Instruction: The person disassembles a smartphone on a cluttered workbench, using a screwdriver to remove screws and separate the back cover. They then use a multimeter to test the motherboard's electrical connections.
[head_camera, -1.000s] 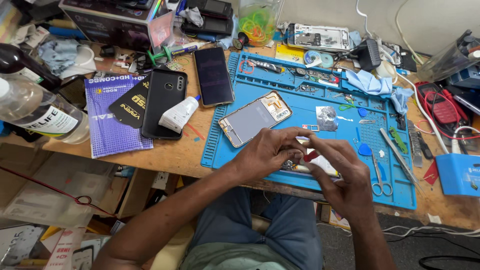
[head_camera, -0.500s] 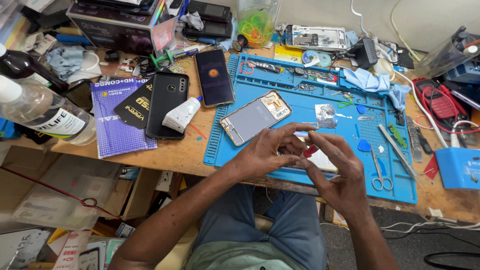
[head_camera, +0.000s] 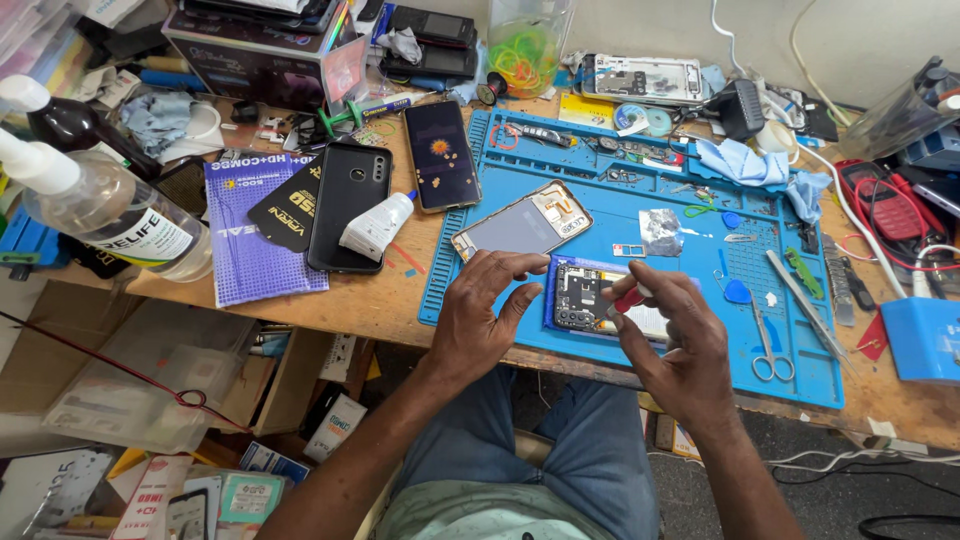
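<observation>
An opened phone body (head_camera: 582, 296) with its circuit board showing lies on the blue repair mat (head_camera: 700, 170) near the front edge. My left hand (head_camera: 482, 318) rests at its left side, thumb and fingers spread over the top corner. My right hand (head_camera: 672, 335) grips a small red-handled screwdriver (head_camera: 628, 298) whose tip meets the board's right part. A detached phone screen (head_camera: 521, 222) lies face down just behind the hands.
Scissors (head_camera: 766, 345), tweezers (head_camera: 806, 305) and a blue cloth (head_camera: 742, 162) lie on the mat's right. Two phones (head_camera: 440, 155) (head_camera: 346, 205), a white glue tube (head_camera: 376, 226) and a purple packet (head_camera: 245, 250) sit left. A clear bottle (head_camera: 110, 215) stands far left.
Both hands, earlier closed together over the phone body, have drawn apart, uncovering its board. The right hand now holds the red screwdriver to it.
</observation>
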